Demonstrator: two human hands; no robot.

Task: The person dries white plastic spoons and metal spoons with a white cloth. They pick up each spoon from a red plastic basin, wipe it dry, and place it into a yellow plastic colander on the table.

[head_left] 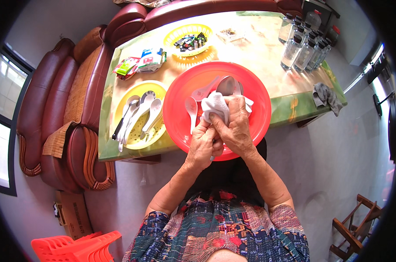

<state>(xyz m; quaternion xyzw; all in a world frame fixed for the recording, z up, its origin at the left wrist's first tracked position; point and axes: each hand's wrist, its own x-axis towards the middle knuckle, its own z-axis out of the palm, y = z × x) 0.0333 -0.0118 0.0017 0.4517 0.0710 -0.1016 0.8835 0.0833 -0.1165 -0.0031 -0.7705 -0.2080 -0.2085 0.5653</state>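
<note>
Both my hands are closed together over the near part of a red basin [260, 114]. My right hand [238, 126] grips a folded white cloth [215, 105], with the thumb pressed on it. Just below the cloth, my left hand [201, 143] is closed round something mostly hidden; a small pale tip shows under its fingers. A white spoon [191, 108] leans inside the basin at the left. Behind the cloth lie a metal ladle [226, 85] and more pale utensils, partly covered. To the left, a yellow colander [118, 109] holds several spoons and ladles [142, 114].
A yellow basket [168, 38] of small dark packets sits at the back of the table, with colourful packages [151, 60] beside it. Several clear bottles [303, 54] crowd the right corner near a grey cloth [327, 98]. A maroon sofa [53, 102] borders the left; a red plastic stool [75, 249] stands lower left.
</note>
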